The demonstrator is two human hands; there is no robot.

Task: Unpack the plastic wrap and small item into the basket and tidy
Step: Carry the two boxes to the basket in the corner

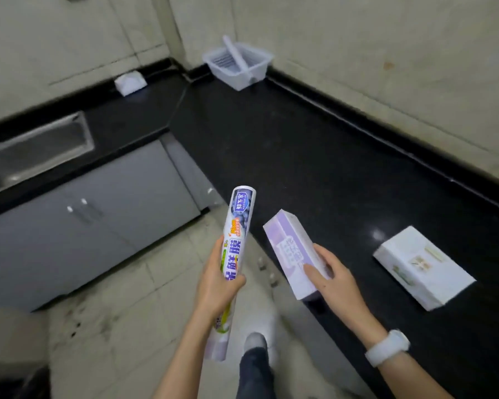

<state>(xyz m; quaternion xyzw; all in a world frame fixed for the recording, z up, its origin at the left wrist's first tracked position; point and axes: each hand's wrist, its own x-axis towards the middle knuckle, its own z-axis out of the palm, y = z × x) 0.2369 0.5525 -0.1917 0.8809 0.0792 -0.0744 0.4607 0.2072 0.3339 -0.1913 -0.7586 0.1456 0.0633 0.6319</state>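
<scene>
My left hand (218, 279) grips a long plastic wrap roll (238, 226) with blue and white printed packaging, held nearly upright over the floor. My right hand (330, 273) holds a purple and white box (288, 246) at the front edge of the black counter (314, 156). The clear plastic basket (258, 70) stands in the far corner of the counter against the wall, with a white roll (235, 53) leaning inside it.
A white tissue pack (424, 267) lies on the counter to the right of my hands. A small white item (130, 82) sits at the back left. A steel sink (32, 151) is at the left, with grey cabinet doors (92, 226) below.
</scene>
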